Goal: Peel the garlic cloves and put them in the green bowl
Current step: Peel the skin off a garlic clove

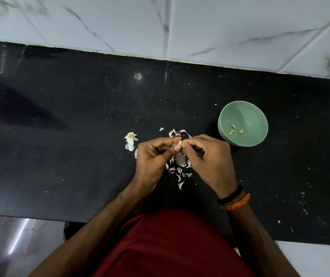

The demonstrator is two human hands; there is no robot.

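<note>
Red cloth [172,246] filled the lower edge, while left hand [152,156] and right hand [206,156] together pinched a mostly hidden garlic clove [179,142] beside the green bowl [260,118].

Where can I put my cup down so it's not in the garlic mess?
Bare black counter lies left of the garlic stem scrap, and also behind the hands, between the peel pile and the white tiled wall. It is crowded under the left hand and right hand, and beside the green bowl.
</note>
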